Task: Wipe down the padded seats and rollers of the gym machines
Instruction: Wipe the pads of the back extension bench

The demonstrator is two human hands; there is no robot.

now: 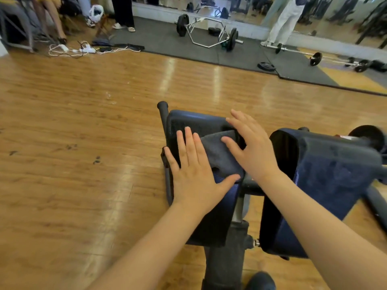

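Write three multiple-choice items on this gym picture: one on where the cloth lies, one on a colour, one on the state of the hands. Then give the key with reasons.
1. Where does the grey cloth lie?
A. on the left pad
B. on the wooden floor
C. on the hex barbell

2. What colour are the two pads?
A. red
B. dark blue
C. white

3. How are the hands?
A. both clenched in fists
B. both flat with straight fingers
C. one holds a bottle

Key: 1 A, the cloth rests on the left pad between the hands; 2 B, that pad and the right pad are dark blue; 3 B, the left hand and right hand lie spread, fingers straight.
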